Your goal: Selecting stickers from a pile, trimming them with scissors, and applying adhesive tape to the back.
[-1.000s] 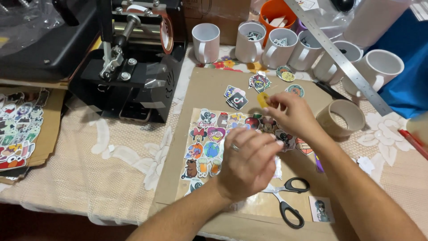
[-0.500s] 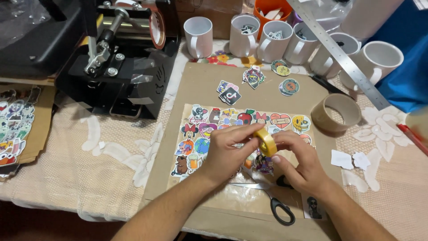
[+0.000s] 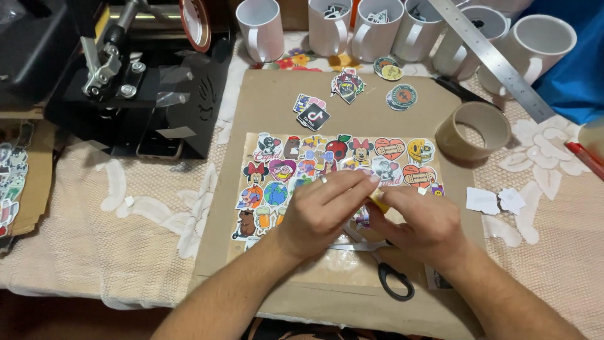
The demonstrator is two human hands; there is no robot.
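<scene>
Both my hands meet over the lower middle of a sheet of colourful stickers (image 3: 327, 157) lying on a brown cardboard board (image 3: 264, 113). My left hand (image 3: 318, 211) and my right hand (image 3: 421, 223) pinch a small yellow roll of tape (image 3: 379, 201) between their fingertips. Most of the roll is hidden by my fingers. Black-handled scissors (image 3: 393, 280) lie on the board just under my right hand.
A black heat press (image 3: 145, 88) stands at the left. Several white mugs (image 3: 261, 28) line the back, with a steel ruler (image 3: 491, 56) laid across them. A brown tape roll (image 3: 473, 129), loose cut stickers (image 3: 347, 85) and white paper scraps (image 3: 494, 200) lie around.
My hands came together over the sticker sheet and took the yellow tape roll between them. They have since sunk a little lower with it. The view has shifted nearer.
</scene>
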